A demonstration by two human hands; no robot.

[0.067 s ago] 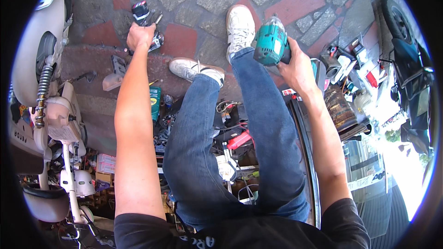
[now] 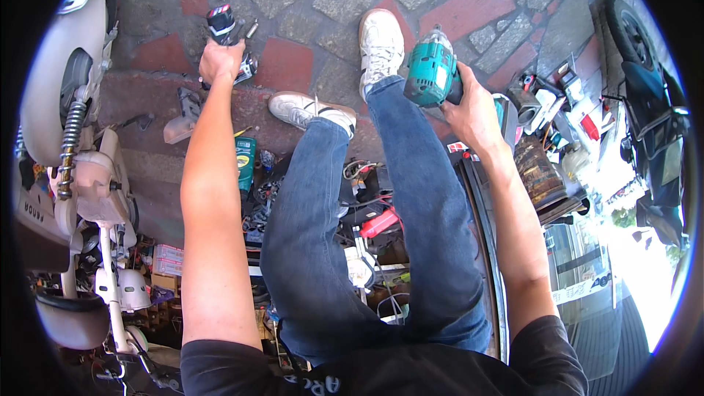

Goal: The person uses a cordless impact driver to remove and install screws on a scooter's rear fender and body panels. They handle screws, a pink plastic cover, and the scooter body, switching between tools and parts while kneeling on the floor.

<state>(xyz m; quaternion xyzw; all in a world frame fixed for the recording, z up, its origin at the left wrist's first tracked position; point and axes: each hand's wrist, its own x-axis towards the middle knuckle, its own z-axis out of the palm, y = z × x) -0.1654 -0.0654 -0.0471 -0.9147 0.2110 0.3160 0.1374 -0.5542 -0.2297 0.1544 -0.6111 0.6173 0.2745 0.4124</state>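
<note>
My right hand (image 2: 473, 106) is closed round the handle of a teal and black impact driver (image 2: 431, 70), held above the paving to the right of my right shoe. Its metal nose points away from me. My left hand (image 2: 220, 60), arm stretched forward, grips a black and silver tool (image 2: 221, 23). A dark block with a red and white label sits at its far end, and shiny metal shows beside my wrist; my fingers hide its middle. A short metal rod (image 2: 252, 28) shows just right of that hand.
A white motor scooter (image 2: 95, 183) stands at the left, with a grey plastic piece (image 2: 180, 126) on the ground nearby. Tools and parts lie beneath my legs, including a red-handled tool (image 2: 379, 224). At the right are a rusty can (image 2: 540, 172), clutter and a black motorcycle (image 2: 653, 117).
My left hand has shifted very slightly toward the left and nearer with the black and silver tool. My right hand with the impact driver stays almost in place.
</note>
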